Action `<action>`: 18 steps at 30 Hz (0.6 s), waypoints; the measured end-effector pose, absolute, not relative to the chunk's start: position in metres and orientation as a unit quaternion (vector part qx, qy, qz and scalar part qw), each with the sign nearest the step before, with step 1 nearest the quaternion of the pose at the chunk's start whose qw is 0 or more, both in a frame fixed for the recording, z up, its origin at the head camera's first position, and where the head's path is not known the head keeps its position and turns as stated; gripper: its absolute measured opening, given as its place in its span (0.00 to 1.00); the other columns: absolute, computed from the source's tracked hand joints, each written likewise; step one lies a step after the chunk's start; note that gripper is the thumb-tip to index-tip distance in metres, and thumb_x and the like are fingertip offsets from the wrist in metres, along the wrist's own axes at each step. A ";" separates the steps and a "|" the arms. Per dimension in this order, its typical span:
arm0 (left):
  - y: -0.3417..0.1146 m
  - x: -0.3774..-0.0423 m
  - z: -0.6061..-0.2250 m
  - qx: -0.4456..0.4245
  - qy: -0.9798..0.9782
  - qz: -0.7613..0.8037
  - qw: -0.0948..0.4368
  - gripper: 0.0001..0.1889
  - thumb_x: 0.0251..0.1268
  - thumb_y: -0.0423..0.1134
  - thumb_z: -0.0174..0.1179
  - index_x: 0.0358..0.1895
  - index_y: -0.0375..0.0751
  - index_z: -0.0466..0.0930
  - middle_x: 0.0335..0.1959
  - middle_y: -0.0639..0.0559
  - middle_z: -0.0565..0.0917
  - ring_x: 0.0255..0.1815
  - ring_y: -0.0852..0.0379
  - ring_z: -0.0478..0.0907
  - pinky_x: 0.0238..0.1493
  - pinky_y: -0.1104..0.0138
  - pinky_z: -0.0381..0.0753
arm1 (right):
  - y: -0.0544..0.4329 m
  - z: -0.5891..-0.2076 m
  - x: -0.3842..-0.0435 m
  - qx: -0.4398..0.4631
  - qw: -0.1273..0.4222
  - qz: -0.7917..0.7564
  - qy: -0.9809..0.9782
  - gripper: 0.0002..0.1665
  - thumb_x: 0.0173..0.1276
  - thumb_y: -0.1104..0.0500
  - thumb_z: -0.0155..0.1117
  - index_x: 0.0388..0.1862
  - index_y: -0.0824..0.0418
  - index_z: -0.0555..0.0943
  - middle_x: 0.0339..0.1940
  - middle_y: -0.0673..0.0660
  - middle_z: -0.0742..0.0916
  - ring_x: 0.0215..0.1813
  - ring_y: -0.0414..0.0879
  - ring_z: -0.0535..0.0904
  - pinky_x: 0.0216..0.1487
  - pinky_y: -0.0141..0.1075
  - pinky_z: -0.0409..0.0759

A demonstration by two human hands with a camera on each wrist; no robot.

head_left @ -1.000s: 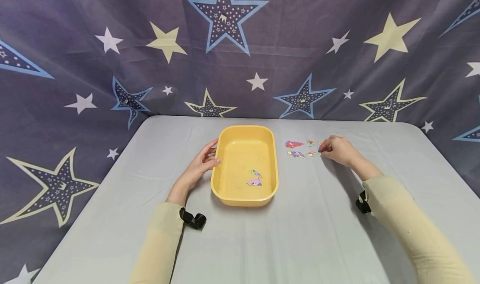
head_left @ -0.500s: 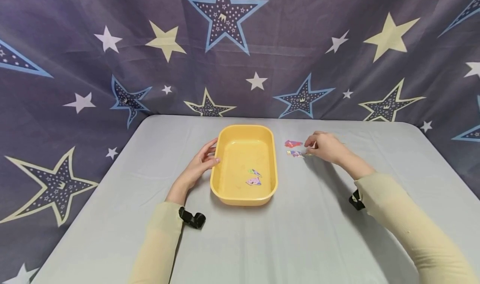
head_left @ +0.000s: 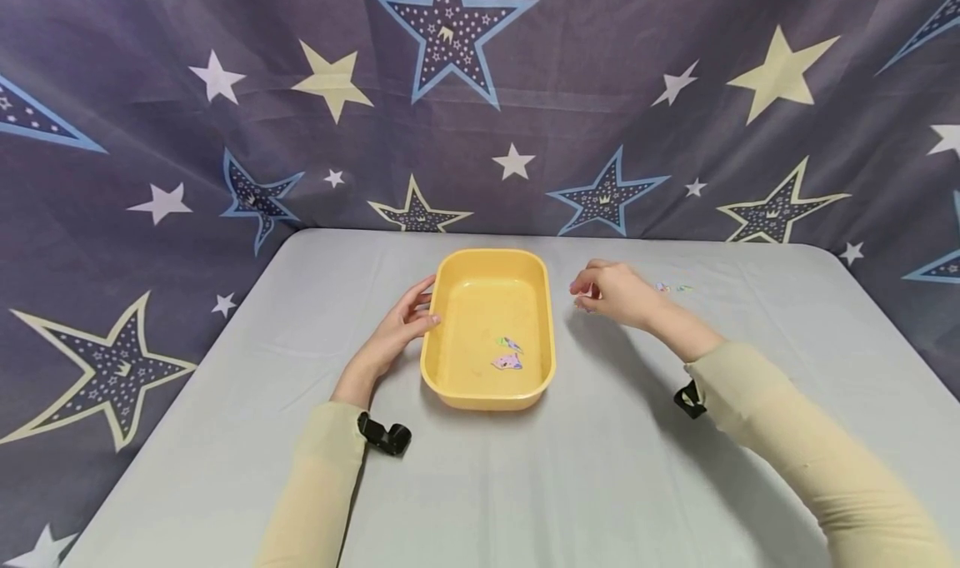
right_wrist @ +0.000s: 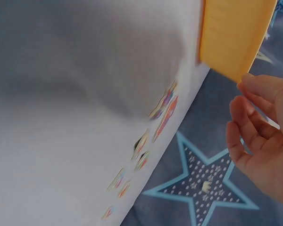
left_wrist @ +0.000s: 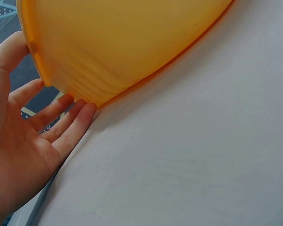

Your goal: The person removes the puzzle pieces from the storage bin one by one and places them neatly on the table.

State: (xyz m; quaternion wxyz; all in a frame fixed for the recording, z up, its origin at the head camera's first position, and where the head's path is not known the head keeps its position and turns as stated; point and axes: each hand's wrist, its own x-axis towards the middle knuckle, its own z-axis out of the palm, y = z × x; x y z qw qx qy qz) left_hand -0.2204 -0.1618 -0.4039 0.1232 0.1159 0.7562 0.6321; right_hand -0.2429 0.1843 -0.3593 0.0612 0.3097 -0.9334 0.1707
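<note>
My left hand rests at the left side of a yellow plastic tray. In the left wrist view its thumb is at the rim and its fairly straight fingers touch the outer wall. Inside the tray lie a pink cutout and a green and purple cutout, both flat and small. To the right of the tray my right hand hovers, fingers loosely bent and nothing visible between them. Below it on the table, in the right wrist view, are a red cutout and a purple cutout.
Several smaller colourful cutouts continue the two rows on the table; in the head view a small blue-purple one and a greenish one show behind the right hand. A dark star-patterned curtain hangs at the table's far edge.
My right hand has moved left along the rows toward the tray, hiding the red and purple cutouts in the head view and uncovering small ones at the right. The left hand stays put.
</note>
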 end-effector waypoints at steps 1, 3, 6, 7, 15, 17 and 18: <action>-0.162 -0.220 -0.404 0.116 0.756 0.632 0.124 0.36 0.59 0.37 0.54 0.71 0.50 0.51 0.63 0.39 0.62 0.56 0.46 0.68 0.47 0.66 0.74 | 0.182 -0.358 -0.242 0.311 0.062 0.171 -0.933 0.08 0.56 0.62 0.64 0.36 0.61 0.83 0.30 0.53 0.80 0.31 0.44 0.78 0.35 0.36 0.76; -0.161 -0.220 -0.403 0.116 0.757 0.631 0.124 0.35 0.60 0.37 0.54 0.71 0.50 0.50 0.63 0.38 0.62 0.56 0.47 0.68 0.46 0.66 0.74 | 0.177 -0.356 -0.240 0.312 0.061 0.173 -0.932 0.08 0.56 0.62 0.64 0.35 0.61 0.83 0.30 0.53 0.80 0.31 0.44 0.77 0.35 0.35 0.76; -0.162 -0.220 -0.403 0.116 0.758 0.630 0.124 0.35 0.60 0.37 0.54 0.71 0.50 0.50 0.63 0.38 0.62 0.55 0.48 0.68 0.46 0.67 0.74 | 0.168 -0.353 -0.237 0.316 0.064 0.171 -0.931 0.08 0.57 0.61 0.64 0.36 0.61 0.83 0.31 0.53 0.80 0.32 0.44 0.77 0.35 0.36 0.77; -0.162 -0.220 -0.403 0.116 0.758 0.630 0.124 0.36 0.60 0.37 0.54 0.71 0.50 0.50 0.63 0.38 0.62 0.55 0.48 0.68 0.46 0.67 0.74 | 0.165 -0.352 -0.236 0.315 0.064 0.170 -0.932 0.08 0.57 0.61 0.64 0.36 0.61 0.83 0.31 0.53 0.80 0.32 0.44 0.77 0.34 0.35 0.77; -0.167 -0.233 -0.424 0.115 0.753 0.637 0.117 0.35 0.59 0.39 0.56 0.70 0.59 0.53 0.62 0.43 0.64 0.55 0.49 0.69 0.47 0.64 0.75 | 0.141 -0.349 -0.230 0.333 0.058 0.178 -0.924 0.09 0.56 0.60 0.65 0.36 0.60 0.83 0.34 0.52 0.81 0.34 0.45 0.78 0.35 0.34 0.76; -0.168 -0.235 -0.427 0.116 0.753 0.637 0.115 0.35 0.59 0.40 0.56 0.69 0.60 0.54 0.62 0.43 0.64 0.56 0.48 0.69 0.47 0.64 0.75 | 0.136 -0.348 -0.228 0.342 0.062 0.176 -0.921 0.08 0.56 0.60 0.65 0.36 0.59 0.83 0.35 0.52 0.81 0.35 0.45 0.78 0.36 0.34 0.76; -0.168 -0.235 -0.427 0.115 0.753 0.637 0.114 0.35 0.59 0.40 0.56 0.69 0.60 0.54 0.62 0.44 0.64 0.56 0.48 0.69 0.47 0.64 0.75 | 0.133 -0.347 -0.228 0.346 0.062 0.174 -0.920 0.08 0.56 0.59 0.65 0.36 0.59 0.83 0.36 0.52 0.81 0.35 0.45 0.78 0.36 0.34 0.76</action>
